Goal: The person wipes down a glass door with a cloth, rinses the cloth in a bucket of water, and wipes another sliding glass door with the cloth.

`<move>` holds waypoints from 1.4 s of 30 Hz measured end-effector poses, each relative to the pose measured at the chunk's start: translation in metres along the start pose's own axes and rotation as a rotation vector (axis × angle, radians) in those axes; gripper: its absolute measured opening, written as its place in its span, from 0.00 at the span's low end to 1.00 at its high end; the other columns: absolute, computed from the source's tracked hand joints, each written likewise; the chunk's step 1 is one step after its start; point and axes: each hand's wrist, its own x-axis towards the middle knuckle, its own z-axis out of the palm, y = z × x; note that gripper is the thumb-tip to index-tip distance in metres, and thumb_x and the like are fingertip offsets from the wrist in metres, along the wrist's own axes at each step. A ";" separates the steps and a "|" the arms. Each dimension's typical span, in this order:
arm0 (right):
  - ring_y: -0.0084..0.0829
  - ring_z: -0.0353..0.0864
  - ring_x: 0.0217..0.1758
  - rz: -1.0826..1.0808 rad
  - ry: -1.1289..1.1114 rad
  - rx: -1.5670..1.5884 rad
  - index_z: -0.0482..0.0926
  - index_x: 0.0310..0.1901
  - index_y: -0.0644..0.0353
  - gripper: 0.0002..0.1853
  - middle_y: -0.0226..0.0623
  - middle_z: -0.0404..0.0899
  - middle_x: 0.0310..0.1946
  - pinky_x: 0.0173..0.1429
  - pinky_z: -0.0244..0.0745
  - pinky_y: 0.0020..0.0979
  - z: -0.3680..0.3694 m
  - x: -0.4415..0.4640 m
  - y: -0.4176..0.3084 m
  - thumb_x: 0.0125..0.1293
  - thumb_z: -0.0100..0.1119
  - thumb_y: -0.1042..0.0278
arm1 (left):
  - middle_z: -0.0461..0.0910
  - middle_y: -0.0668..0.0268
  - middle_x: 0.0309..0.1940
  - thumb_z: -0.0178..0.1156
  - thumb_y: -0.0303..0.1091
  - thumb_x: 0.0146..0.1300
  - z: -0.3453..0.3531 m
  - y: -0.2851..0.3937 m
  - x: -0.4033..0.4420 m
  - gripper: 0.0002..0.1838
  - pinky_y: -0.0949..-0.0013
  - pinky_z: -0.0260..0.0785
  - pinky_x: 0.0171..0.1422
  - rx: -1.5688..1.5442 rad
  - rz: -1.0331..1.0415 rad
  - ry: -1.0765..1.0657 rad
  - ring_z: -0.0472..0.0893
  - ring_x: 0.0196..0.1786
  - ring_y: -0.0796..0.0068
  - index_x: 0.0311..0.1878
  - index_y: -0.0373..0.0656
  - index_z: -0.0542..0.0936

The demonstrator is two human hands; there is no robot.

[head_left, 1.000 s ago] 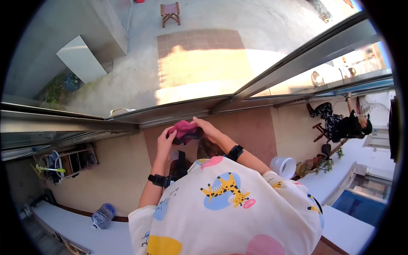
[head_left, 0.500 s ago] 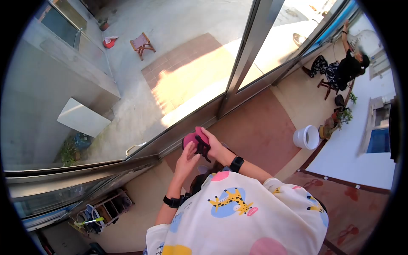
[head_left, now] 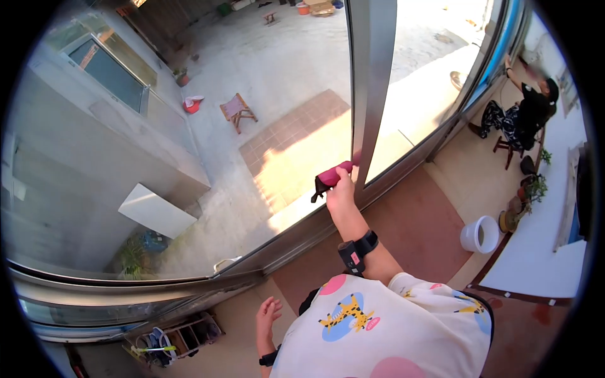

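Observation:
My right hand (head_left: 341,192) is stretched forward, closed on a magenta cloth pad (head_left: 333,175) with a black strap or tail hanging from it. The pad is up at the window pane, beside the upright metal frame (head_left: 373,88); whether it touches the glass I cannot tell. Low and close to my body, my left hand (head_left: 269,312) holds nothing, its fingers loosely bent and apart. Black bands circle both wrists.
A white bucket (head_left: 479,235) stands on the floor at right, near potted plants (head_left: 535,188). Beyond, another person (head_left: 526,113) sits on a stool with a raised arm at the windows. A small rack (head_left: 189,337) stands at lower left. Outside is a folding stool (head_left: 238,111).
My right hand has carried the magenta pad forward and up to the window. My left hand has let go of it and dropped back beside my body. The view has shifted.

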 end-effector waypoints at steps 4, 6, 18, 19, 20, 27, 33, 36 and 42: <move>0.26 0.64 0.57 -0.495 -0.308 -0.098 0.51 0.71 0.61 0.32 0.33 0.62 0.61 0.63 0.58 0.27 0.068 -0.061 -0.028 0.67 0.48 0.71 | 0.77 0.57 0.53 0.51 0.40 0.70 -0.025 -0.020 -0.018 0.20 0.64 0.74 0.50 -0.060 -0.046 0.085 0.79 0.52 0.64 0.61 0.41 0.69; 0.37 0.50 0.74 -0.782 -0.427 -0.266 0.47 0.72 0.61 0.31 0.44 0.50 0.71 0.72 0.49 0.36 0.096 -0.066 -0.034 0.70 0.44 0.73 | 0.77 0.56 0.53 0.50 0.40 0.71 -0.035 -0.030 -0.021 0.20 0.63 0.74 0.50 -0.084 -0.060 0.130 0.79 0.52 0.63 0.61 0.41 0.69; 0.51 0.59 0.70 -1.689 -0.498 -0.742 0.68 0.63 0.58 0.24 0.45 0.62 0.67 0.70 0.53 0.50 0.125 -0.060 -0.057 0.64 0.48 0.78 | 0.78 0.56 0.52 0.51 0.40 0.70 -0.037 -0.057 0.015 0.21 0.61 0.74 0.50 -0.095 -0.117 0.034 0.80 0.53 0.64 0.61 0.40 0.69; 0.52 0.59 0.69 -1.618 -0.482 -0.824 0.67 0.64 0.58 0.25 0.45 0.61 0.67 0.69 0.54 0.50 0.098 -0.052 -0.040 0.64 0.49 0.79 | 0.78 0.57 0.51 0.51 0.40 0.70 -0.035 -0.058 0.019 0.20 0.62 0.74 0.50 -0.062 -0.131 0.036 0.80 0.52 0.64 0.61 0.40 0.70; 0.52 0.58 0.69 -1.555 -0.475 -0.881 0.67 0.64 0.58 0.26 0.45 0.60 0.67 0.69 0.57 0.48 0.071 -0.044 -0.024 0.63 0.51 0.79 | 0.79 0.57 0.51 0.52 0.40 0.70 -0.034 -0.058 0.023 0.20 0.62 0.74 0.50 -0.027 -0.142 0.040 0.80 0.52 0.64 0.60 0.41 0.71; 0.39 0.71 0.58 -1.028 -0.626 -0.988 0.75 0.55 0.55 0.24 0.41 0.66 0.58 0.57 0.72 0.34 -0.020 -0.040 -0.031 0.56 0.59 0.85 | 0.80 0.58 0.50 0.52 0.39 0.70 -0.026 -0.053 0.053 0.19 0.64 0.74 0.48 0.047 -0.089 -0.088 0.81 0.49 0.65 0.60 0.42 0.72; 0.42 0.66 0.60 -1.854 -0.390 -0.951 0.74 0.57 0.56 0.27 0.41 0.66 0.59 0.60 0.68 0.37 0.080 -0.062 -0.145 0.53 0.62 0.82 | 0.78 0.51 0.49 0.52 0.37 0.70 -0.038 -0.101 0.092 0.19 0.62 0.75 0.52 -0.067 -0.078 -0.123 0.81 0.48 0.61 0.59 0.35 0.71; 0.43 0.66 0.58 -2.048 -0.307 -1.075 0.74 0.59 0.49 0.32 0.40 0.65 0.59 0.62 0.63 0.39 0.119 -0.051 -0.168 0.48 0.66 0.80 | 0.79 0.51 0.46 0.52 0.37 0.70 -0.038 -0.142 0.124 0.18 0.62 0.76 0.51 -0.130 -0.002 -0.158 0.82 0.45 0.61 0.57 0.35 0.72; 0.40 0.68 0.55 -2.318 -0.265 -0.882 0.78 0.53 0.46 0.29 0.37 0.68 0.56 0.55 0.70 0.35 0.225 -0.099 -0.233 0.45 0.67 0.78 | 0.80 0.56 0.42 0.52 0.37 0.69 -0.028 -0.172 0.152 0.18 0.64 0.75 0.46 -0.035 -0.042 -0.084 0.81 0.41 0.67 0.57 0.39 0.72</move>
